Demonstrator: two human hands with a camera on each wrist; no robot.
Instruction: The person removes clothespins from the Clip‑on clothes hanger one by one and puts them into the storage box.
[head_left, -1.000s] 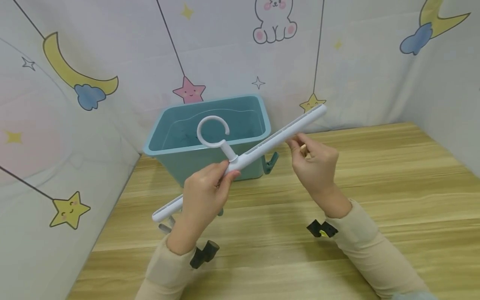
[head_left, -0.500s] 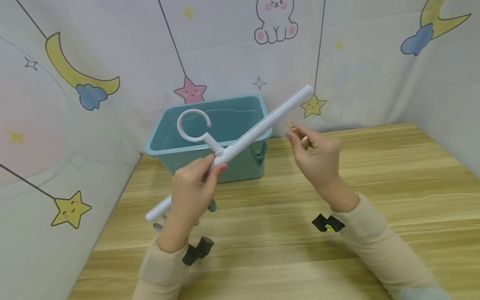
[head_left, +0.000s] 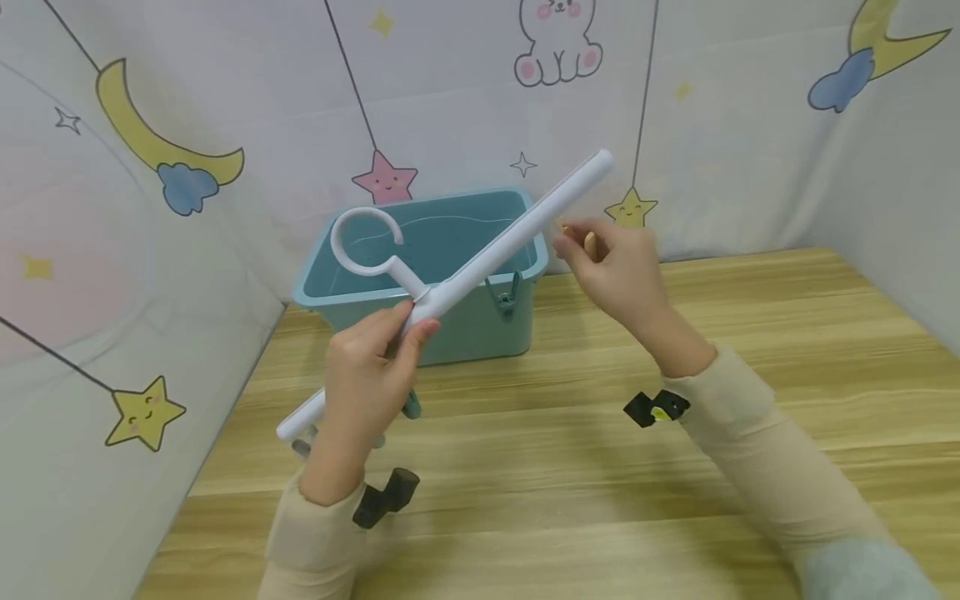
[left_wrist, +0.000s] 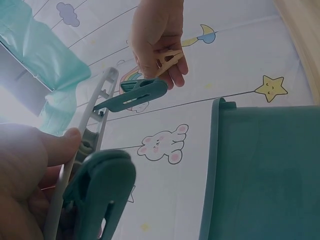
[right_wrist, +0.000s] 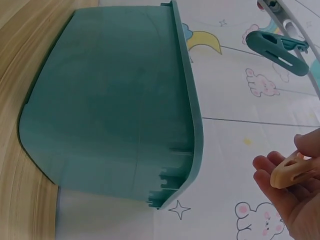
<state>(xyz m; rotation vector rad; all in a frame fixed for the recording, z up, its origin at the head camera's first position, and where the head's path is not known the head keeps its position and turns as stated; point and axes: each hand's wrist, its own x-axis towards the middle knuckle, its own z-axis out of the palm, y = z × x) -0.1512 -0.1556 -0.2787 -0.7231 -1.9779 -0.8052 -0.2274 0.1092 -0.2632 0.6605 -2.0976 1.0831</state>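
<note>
Left grip (head_left: 367, 367) is clasping the white hanger (head_left: 525, 225) at its middle, beside the base of the hook (head_left: 405, 277), thumb and fingers curled round the bar; that spot is probably balancing both long arms in one hand. The hanger is slanting through the air above the table (head_left: 562, 500), in front of the teal bin (head_left: 476, 337), its farther end rising beside the right grip (head_left: 622, 271), a tilt that is likely bringing the underside within easy reach. Right grip is pinching a peach-coloured clip (head_left: 591, 245), thumb and fingers drawn in on it; the clip is sitting just beside the raised arm, though whether it is touching, I cannot tell. One green clip (head_left: 506, 302) is hanging from that arm, and the left wrist view is showing a second green clip (left_wrist: 105, 190) close to the left fingers, both apparently hanging below the bar by their own weight. Behind, the bin is standing near the patterned cloth (head_left: 450, 100), seemingly leaving the hands room.
</note>
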